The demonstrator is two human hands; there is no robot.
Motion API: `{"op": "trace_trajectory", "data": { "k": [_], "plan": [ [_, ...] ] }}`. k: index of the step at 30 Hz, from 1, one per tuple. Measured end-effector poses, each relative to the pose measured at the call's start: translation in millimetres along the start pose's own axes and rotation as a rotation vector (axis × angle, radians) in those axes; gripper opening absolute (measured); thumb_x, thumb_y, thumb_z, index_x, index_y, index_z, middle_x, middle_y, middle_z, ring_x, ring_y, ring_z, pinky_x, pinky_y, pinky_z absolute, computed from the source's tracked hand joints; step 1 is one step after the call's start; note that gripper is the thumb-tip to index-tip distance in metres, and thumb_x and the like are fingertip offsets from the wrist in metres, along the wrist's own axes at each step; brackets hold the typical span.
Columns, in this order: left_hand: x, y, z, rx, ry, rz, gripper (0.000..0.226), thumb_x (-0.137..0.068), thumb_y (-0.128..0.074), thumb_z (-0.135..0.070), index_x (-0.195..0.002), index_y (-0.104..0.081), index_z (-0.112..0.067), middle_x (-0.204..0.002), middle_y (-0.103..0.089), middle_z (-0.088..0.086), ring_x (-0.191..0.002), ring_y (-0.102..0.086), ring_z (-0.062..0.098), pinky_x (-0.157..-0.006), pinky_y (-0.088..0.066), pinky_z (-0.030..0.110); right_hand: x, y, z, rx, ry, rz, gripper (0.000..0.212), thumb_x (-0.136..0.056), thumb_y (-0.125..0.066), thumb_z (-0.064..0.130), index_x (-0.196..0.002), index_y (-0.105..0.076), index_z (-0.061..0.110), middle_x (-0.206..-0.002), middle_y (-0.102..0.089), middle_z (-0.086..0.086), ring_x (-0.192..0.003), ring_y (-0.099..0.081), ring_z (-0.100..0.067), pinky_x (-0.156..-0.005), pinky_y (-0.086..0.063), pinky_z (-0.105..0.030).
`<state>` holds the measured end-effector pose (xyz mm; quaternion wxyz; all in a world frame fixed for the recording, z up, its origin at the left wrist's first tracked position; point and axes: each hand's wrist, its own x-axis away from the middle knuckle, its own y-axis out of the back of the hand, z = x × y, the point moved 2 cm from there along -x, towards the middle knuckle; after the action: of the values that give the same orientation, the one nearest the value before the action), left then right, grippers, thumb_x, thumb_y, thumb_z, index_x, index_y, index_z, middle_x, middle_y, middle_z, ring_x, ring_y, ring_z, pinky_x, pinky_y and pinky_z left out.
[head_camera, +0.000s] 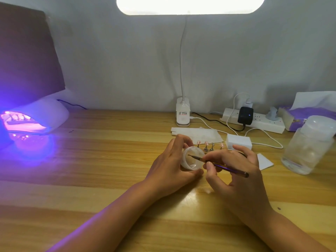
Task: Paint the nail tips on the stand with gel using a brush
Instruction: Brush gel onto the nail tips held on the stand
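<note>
Here my left hand (172, 160) grips the tilted gel pot (193, 158) at frame centre, while my right hand (234, 167) pinches the brush (221, 165), bristles inside the pot. The nail tips (206, 143) sit just above, so I judge the brush must swing up-frame, right hand nearer.

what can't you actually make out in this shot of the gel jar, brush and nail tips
- Head view: the right hand hides part of the stand; one nail tip just shows above it.
- Head view: the gel jar, held tilted by the left hand, is translucent and too small to show how much gel remains.
- Head view: the brush bristles are too small to show any gel on them.
- Head view: the curing lamp interior is washed out by purple glare.
</note>
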<state>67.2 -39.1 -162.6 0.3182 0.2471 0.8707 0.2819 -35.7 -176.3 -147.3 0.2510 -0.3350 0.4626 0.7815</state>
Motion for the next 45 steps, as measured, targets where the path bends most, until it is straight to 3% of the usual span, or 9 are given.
{"op": "trace_trajectory", "data": {
  "k": [31,36,38,41,45],
  "plan": [
    [0,0,-1,-0.007,-0.001,-0.009,0.056,-0.078,-0.078,-0.040,-0.116,-0.037,-0.034,-0.115,-0.051,-0.011,-0.102,-0.057,0.011,-0.078,-0.055,0.042,0,-1,0,0.024,-0.004,-0.013,0.021,-0.086,-0.056,0.035,-0.091,-0.072,0.022,-0.082,-0.072,0.012,-0.078,-0.066,-0.006,-0.102,-0.038,-0.041],
    [0,-2,0,-0.025,0.023,-0.008,0.057,-0.078,-0.079,-0.043,-0.114,-0.035,-0.038,-0.114,-0.053,-0.012,-0.104,-0.057,0.010,-0.080,-0.055,0.041,-1,3,3,-0.030,-0.027,-0.041,0.020,-0.084,-0.055,0.035,-0.088,-0.070,0.024,-0.078,-0.070,0.014,-0.078,-0.064,-0.002,-0.104,-0.032,-0.032],
    [-1,-2,0,-0.040,0.036,-0.025,0.057,-0.077,-0.078,-0.043,-0.112,-0.034,-0.039,-0.111,-0.056,-0.012,-0.103,-0.056,0.011,-0.080,-0.054,0.040,-3,6,5,-0.108,-0.033,-0.091,0.013,-0.084,-0.054,0.033,-0.088,-0.065,0.028,-0.077,-0.069,0.017,-0.080,-0.065,0.001,-0.106,-0.033,-0.029],
    [-2,0,1,-0.040,0.059,-0.087,0.055,-0.073,-0.079,-0.041,-0.110,-0.038,-0.037,-0.105,-0.059,-0.013,-0.100,-0.056,0.013,-0.081,-0.052,0.041,-3,13,4,-0.209,0.010,-0.142,0.014,-0.087,-0.051,0.026,-0.096,-0.063,0.026,-0.086,-0.070,0.020,-0.088,-0.066,0.002,-0.109,-0.033,-0.040],
    [-4,8,9,-0.069,0.124,-0.273,0.052,-0.071,-0.080,-0.041,-0.111,-0.048,-0.031,-0.109,-0.055,-0.013,-0.103,-0.051,0.012,-0.085,-0.047,0.032,-1,10,8,-0.078,0.164,-0.068,0.022,-0.092,-0.048,0.019,-0.111,-0.059,0.023,-0.103,-0.065,0.013,-0.095,-0.063,-0.005,-0.103,-0.037,-0.044]
  ]
}}
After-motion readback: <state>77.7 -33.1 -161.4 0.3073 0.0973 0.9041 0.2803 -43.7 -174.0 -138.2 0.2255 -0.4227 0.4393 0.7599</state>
